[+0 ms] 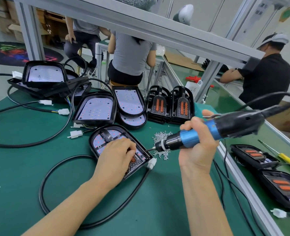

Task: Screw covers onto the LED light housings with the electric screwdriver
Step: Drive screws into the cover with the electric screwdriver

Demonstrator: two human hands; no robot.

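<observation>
One black housing, purple LED board, cover partly on.

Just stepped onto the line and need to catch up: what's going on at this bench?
A person is fastening a cover onto an LED light housing. The left hand presses the cover down while the right hand grips the electric screwdriver, its bit at the housing's right edge. Loose screws lie beside it.

On the counter, one housing lies at the middle under the left hand, with a cover in it. The screw pile lies just to its right. Behind it stand more housings, and stacked covers to their right. The right hand holds the screwdriver above the screws, its tip at the housing's right edge.
</observation>
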